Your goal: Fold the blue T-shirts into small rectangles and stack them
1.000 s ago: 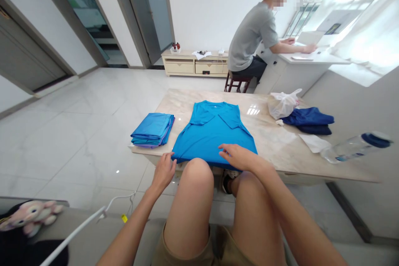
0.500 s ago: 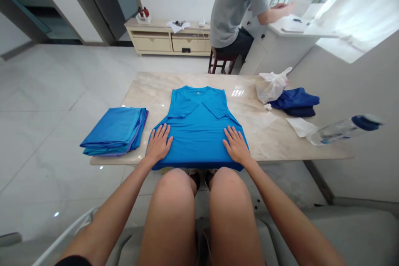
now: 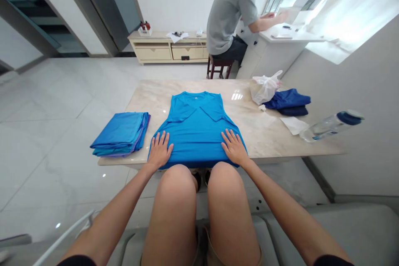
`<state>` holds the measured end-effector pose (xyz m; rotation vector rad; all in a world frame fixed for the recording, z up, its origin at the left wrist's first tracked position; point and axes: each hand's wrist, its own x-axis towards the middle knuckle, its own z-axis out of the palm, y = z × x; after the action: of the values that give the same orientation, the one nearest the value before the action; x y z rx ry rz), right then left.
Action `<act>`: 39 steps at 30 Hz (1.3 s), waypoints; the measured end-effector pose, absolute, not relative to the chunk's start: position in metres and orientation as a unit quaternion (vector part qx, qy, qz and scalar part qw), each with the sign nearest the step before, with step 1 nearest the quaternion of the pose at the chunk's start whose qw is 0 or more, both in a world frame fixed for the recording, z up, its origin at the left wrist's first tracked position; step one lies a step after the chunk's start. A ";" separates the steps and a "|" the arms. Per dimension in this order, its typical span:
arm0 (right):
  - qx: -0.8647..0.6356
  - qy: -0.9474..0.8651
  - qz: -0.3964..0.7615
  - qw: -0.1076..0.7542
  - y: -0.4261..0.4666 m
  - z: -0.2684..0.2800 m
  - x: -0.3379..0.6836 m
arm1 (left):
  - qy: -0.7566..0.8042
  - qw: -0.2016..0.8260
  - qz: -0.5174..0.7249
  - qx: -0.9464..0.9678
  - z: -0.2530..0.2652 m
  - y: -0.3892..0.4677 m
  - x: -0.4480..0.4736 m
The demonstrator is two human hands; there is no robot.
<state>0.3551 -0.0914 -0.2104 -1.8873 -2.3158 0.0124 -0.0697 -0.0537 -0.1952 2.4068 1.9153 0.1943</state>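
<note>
A bright blue T-shirt [image 3: 196,133] lies spread on the marble-patterned table [image 3: 271,141], neckline at the far side and both sleeves turned inward over the body. Its lower end hangs over the table's near edge. My left hand [image 3: 160,150] lies flat on the shirt's left side with fingers apart. On its right side rests my right hand [image 3: 233,147], palm down and fingers spread. Slight creases run across the cloth between the hands. A stack of folded blue and purple clothes [image 3: 121,133] sits left of the shirt, near my left hand.
Right of the shirt are a white plastic bag [image 3: 264,88], dark blue folded cloth [image 3: 288,100], a paper sheet [image 3: 294,125] and a clear bottle with a blue lid [image 3: 332,125] lying tilted. Behind the table, a person in grey [image 3: 230,12] sits on a stool at a white desk [image 3: 274,45].
The camera view has shifted and tilted slightly. Both hands stay flat on the shirt, the left a little lower on it. The shirt is laid out as before.
</note>
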 end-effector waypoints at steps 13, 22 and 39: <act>-0.625 -0.777 0.054 0.061 -0.160 -0.211 0.365 | 0.596 0.072 0.024 0.800 -0.180 -0.123 -0.083; -0.592 -0.785 0.080 0.165 -0.139 -0.183 0.379 | 0.588 0.138 0.133 0.786 -0.147 -0.081 -0.080; -0.609 -0.769 0.031 0.192 0.055 -0.194 0.285 | 0.510 0.177 0.202 0.817 -0.193 0.133 0.031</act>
<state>0.2846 0.0548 -0.1944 -1.7107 -2.1586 0.0858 0.0312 0.1328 -0.1927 2.3131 1.4447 0.5708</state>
